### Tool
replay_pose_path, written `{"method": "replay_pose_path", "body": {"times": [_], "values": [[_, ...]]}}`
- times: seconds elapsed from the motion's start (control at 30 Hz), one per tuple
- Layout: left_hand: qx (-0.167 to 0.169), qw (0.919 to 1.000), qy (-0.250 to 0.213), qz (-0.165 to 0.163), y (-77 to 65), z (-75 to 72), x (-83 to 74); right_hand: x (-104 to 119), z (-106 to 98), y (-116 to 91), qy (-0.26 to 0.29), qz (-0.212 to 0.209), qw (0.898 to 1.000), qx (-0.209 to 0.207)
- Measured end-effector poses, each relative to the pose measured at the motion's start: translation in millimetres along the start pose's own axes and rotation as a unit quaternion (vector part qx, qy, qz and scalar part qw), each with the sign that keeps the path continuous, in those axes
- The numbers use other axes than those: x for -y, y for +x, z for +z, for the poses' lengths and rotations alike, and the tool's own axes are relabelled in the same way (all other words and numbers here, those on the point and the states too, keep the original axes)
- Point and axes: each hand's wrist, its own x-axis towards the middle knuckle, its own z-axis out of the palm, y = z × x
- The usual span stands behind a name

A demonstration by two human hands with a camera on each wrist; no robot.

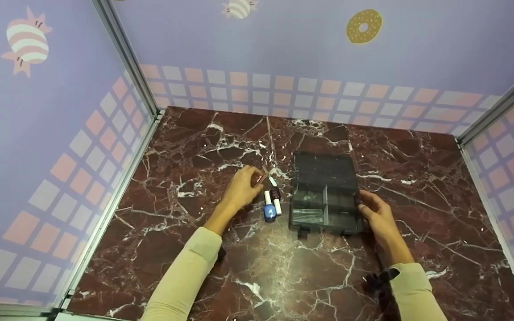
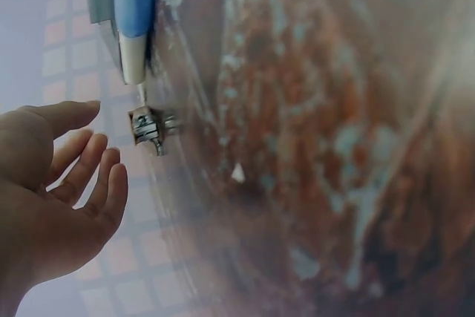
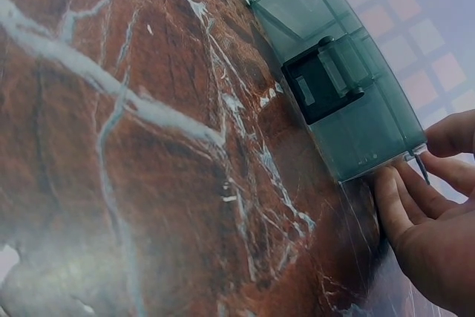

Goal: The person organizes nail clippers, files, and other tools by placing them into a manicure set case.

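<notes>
My left hand (image 1: 241, 187) reaches over the table with thumb and fingers spread apart. Just past its fingertips in the left wrist view lies a small brown and silver metallic item (image 2: 146, 125), its kind unclear. Close by are a blue nail polish bottle (image 1: 269, 212) with a white cap and a dark nail polish bottle (image 1: 275, 193) among other white caps. My right hand (image 1: 378, 216) grips the right edge of a translucent dark green plastic compartment box (image 1: 324, 167), thumb and fingers on either side of its corner (image 3: 404, 150).
Dividers split the box's interior, and clear pieces (image 1: 307, 216) lie in its front left compartment. A black latch (image 3: 326, 79) sits on its front. Patterned panels (image 1: 283, 49) with metal frame posts (image 1: 127, 53) enclose the red marbled table (image 1: 221, 285) at the back and sides.
</notes>
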Motion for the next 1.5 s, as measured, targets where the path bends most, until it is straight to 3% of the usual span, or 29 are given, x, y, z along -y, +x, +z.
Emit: {"method": "replay_pose_path", "body": {"times": [0.37,0.53,1.03,1.3,1.5], "values": [[-0.008,0.9995,-0.009,-0.031,-1.6,11.7,6.7,1,1,-2,0.013,0.018,1.000,0.010],[0.004,0.9992,-0.023,-0.033,-1.4,12.7,7.2,3,0,-3,0.025,0.032,0.999,0.017],[0.003,0.9991,-0.002,-0.041,-2.1,10.2,7.8,2,1,-3,0.022,0.032,0.999,0.008],[-0.001,0.9996,-0.012,-0.025,-5.1,3.1,0.0,2,0,-4,0.028,0.039,0.999,0.004],[0.012,0.9996,-0.024,0.006,-2.4,1.5,-12.6,2,0,-3,0.013,0.032,0.999,0.008]]}}
